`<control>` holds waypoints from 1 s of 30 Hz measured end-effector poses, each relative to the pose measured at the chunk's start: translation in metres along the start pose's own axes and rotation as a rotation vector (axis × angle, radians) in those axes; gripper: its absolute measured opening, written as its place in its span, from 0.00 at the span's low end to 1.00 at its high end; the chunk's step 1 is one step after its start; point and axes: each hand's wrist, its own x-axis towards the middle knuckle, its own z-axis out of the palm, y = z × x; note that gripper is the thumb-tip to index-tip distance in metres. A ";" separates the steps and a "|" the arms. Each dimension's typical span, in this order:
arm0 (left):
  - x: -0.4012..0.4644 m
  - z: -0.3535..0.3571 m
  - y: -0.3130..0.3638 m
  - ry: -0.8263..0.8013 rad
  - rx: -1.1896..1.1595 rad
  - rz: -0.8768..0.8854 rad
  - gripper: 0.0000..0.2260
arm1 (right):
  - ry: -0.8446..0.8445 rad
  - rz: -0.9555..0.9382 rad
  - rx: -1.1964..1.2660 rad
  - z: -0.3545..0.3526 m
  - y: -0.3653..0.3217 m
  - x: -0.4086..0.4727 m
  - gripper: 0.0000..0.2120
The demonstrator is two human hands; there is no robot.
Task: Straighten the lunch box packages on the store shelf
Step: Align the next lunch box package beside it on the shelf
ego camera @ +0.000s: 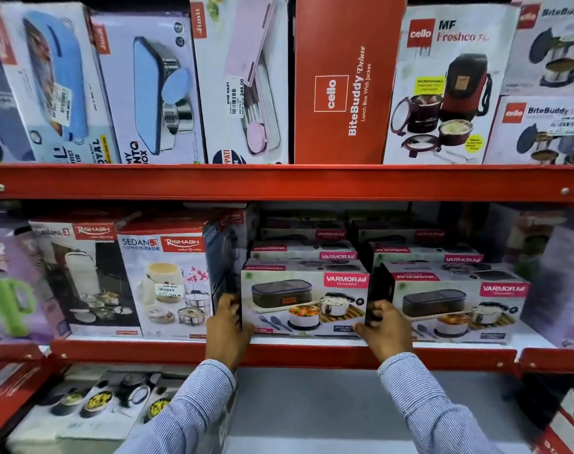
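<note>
The Varmora box [303,301] stands at the front of the middle shelf [279,350], topmost and foremost of its stack. It looks like stiff, glossy card, probably light for its bulk and a little slick, so the two short ends are the best hold. The left hand [228,326] cups its left end; the right hand [385,326] clasps its right end, beside the neighbouring stack [456,306].
</note>
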 end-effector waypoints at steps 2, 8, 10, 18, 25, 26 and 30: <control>-0.002 0.002 -0.001 0.017 0.042 0.016 0.25 | 0.013 -0.008 -0.023 0.002 0.003 0.000 0.22; -0.010 -0.002 0.003 -0.014 0.110 0.037 0.28 | 0.045 -0.035 -0.036 0.005 0.012 -0.002 0.23; -0.010 -0.003 0.004 -0.007 0.106 0.020 0.29 | 0.052 -0.057 -0.038 0.005 0.014 -0.005 0.25; -0.013 -0.001 0.011 -0.002 0.139 0.026 0.19 | 0.045 -0.152 -0.108 0.006 0.018 -0.009 0.22; -0.017 -0.009 0.004 -0.022 0.198 0.119 0.14 | 0.064 -0.158 -0.104 0.002 0.023 -0.014 0.19; -0.018 -0.010 0.005 -0.016 0.205 0.126 0.14 | 0.066 -0.165 -0.106 0.002 0.023 -0.016 0.18; -0.021 -0.010 0.007 -0.019 0.196 0.136 0.13 | 0.073 -0.176 -0.120 0.001 0.025 -0.020 0.20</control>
